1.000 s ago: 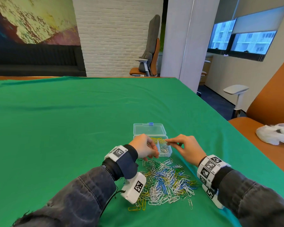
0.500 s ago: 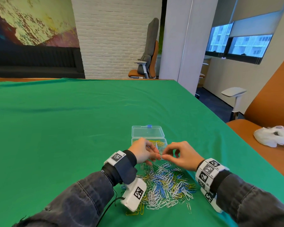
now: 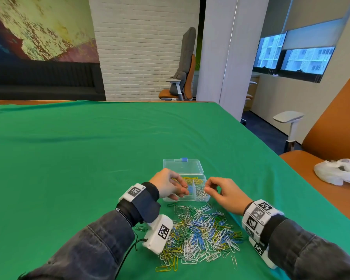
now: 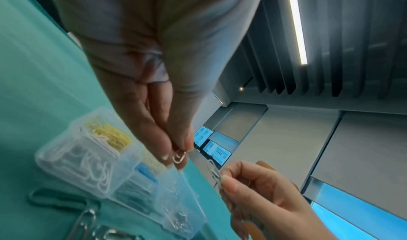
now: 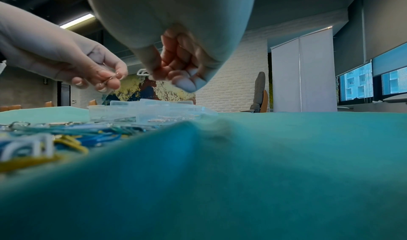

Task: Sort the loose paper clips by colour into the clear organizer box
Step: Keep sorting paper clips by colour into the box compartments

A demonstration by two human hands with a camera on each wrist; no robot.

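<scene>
Hands meet over the box at centre frame, a clip in each, while the pile of mixed clips lies on the green cloth just below.

At left of centre, the left hand hangs above the box's left side, thumb and fingertips closed narrowly on a small metallic clip; the other fingers lie close alongside. The box stands open, its lid folded back toward the top of the frame. Yellow clips fill a rear compartment, blue ones sit in the middle, white ones show at the near left in the left wrist view and silver ones at the right. To the right, the right hand pinches a white clip between thumb and forefinger, the remaining fingers curled into the palm.

A second ago the right hand reached over the far right of the box; half a second ago both hands dipped together to the top edge of the pile. Now they are back up over the compartments, slightly apart, which suggests that a linked pair of clips has just been picked and separated, though the frames do not settle that. For the task, two more clips look ready to drop, each likely into its matching compartment; the pile remains large, so the sorting seems far from finished.

A white bag rests on the orange seat at the far right.
</scene>
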